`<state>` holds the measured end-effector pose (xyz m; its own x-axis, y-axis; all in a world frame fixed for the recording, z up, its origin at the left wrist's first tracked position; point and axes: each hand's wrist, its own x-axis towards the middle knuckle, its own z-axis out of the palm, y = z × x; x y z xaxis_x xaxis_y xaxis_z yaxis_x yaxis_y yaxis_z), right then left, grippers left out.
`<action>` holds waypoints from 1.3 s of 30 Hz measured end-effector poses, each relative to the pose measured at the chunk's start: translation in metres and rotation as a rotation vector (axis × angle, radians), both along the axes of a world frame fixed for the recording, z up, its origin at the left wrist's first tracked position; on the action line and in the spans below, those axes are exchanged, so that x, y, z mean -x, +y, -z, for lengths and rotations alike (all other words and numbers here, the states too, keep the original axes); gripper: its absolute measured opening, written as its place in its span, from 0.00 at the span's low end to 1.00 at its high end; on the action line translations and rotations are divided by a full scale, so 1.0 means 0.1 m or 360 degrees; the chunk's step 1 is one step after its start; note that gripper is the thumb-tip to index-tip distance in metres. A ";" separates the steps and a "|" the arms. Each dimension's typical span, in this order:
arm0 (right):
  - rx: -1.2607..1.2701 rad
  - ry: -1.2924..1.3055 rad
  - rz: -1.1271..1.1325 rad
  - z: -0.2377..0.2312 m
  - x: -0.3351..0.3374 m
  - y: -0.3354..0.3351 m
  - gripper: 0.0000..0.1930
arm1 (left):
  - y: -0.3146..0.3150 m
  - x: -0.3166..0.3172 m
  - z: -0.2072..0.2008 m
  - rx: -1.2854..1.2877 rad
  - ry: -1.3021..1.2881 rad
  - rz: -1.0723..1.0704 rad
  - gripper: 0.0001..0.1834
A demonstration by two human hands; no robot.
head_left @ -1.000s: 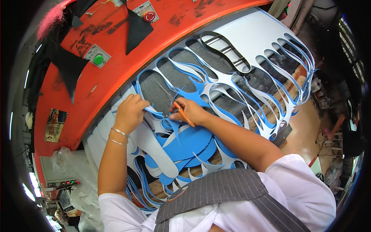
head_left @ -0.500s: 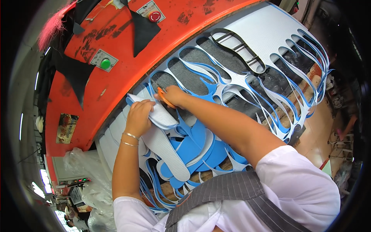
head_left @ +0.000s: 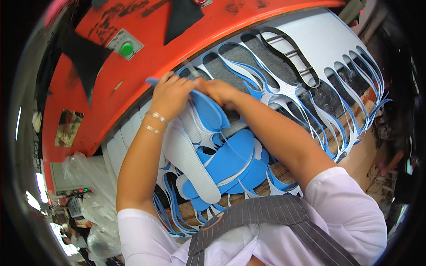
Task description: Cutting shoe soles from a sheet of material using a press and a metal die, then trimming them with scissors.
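Note:
My left hand (head_left: 172, 95) is closed around a small stack of blue-and-white foam soles (head_left: 209, 114), their blue faces showing beside it. Right against it, my right hand (head_left: 219, 93) is closed; a bit of orange and a pale blade-like tip show at its fingers, part of an orange-handled cutting tool whose full shape is hidden. Below the hands lie loose foam soles, some white ribbed side up (head_left: 188, 162), others blue side up (head_left: 233, 162). To the right spreads a ribbed white foam sheet (head_left: 317, 33) with sole-shaped holes and thin blue-edged strips.
On the sheet rests a black sole-shaped cutting die (head_left: 295, 57) with crossbars. Behind the work surface rises a red machine body (head_left: 146, 66) with a green button (head_left: 126, 48) and hanging black scraps (head_left: 86, 60). Clear plastic bags (head_left: 95, 208) hang at lower left.
Both hands have moved up and come together. The held soles have turned from white face to blue face. The orange tool is now mostly hidden by my fingers.

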<state>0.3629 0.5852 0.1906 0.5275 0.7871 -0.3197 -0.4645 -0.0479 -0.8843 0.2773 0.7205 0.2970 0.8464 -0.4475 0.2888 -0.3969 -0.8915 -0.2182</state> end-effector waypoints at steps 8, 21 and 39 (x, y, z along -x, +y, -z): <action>0.0055 -0.0008 0.0177 0.15 0.56 -0.41 0.09 | -0.20 0.38 0.33 0.0696 -0.0355 -0.0113 0.17; -0.0424 0.1129 0.0285 0.03 1.01 -0.28 0.08 | -0.55 1.54 0.85 0.1274 -0.0396 -0.0243 0.07; -0.0390 0.0513 0.0296 -0.33 1.18 -0.67 0.14 | -0.52 1.27 0.45 0.1428 0.0079 -0.0419 0.19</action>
<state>0.2452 0.5178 0.2234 0.5712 0.7613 -0.3069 -0.6992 0.2554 -0.6678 0.1501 0.6688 0.2524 0.9093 0.1331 0.3944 -0.1488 -0.7809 0.6067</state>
